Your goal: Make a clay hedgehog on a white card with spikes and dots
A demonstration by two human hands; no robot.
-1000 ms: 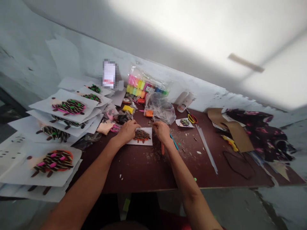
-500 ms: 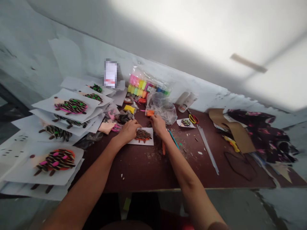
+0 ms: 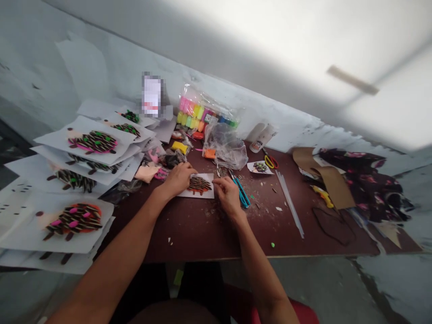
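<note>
The white card with the striped hedgehog (image 3: 200,185) is lying flat on the table (image 3: 199,238), between the two hands and well back from the front edge. The left hand (image 3: 180,179) is resting over the card's left side, its fingers bending onto the paper; I cannot tell whether they are pinching it. The right hand (image 3: 229,193) is poising at the card's right edge, fingertips drawing narrowly together, anything between them being too small to tell. Brown tabletop is stretching from the card toward the front edge, a few white scraps lying on it. Elsewhere room is tightening: teal-handled pliers (image 3: 241,192) are lying just beside the right hand, a yellow packet (image 3: 180,147) is sitting behind the left, and a crumpled clear bag (image 3: 225,146) is filling space beyond the card. Translucent sticks (image 3: 290,204) are slanting farther right, and a green bit (image 3: 272,245) is sitting near the front edge. Stacked hedgehog sheets (image 3: 74,220) are crowding the left end.
</note>
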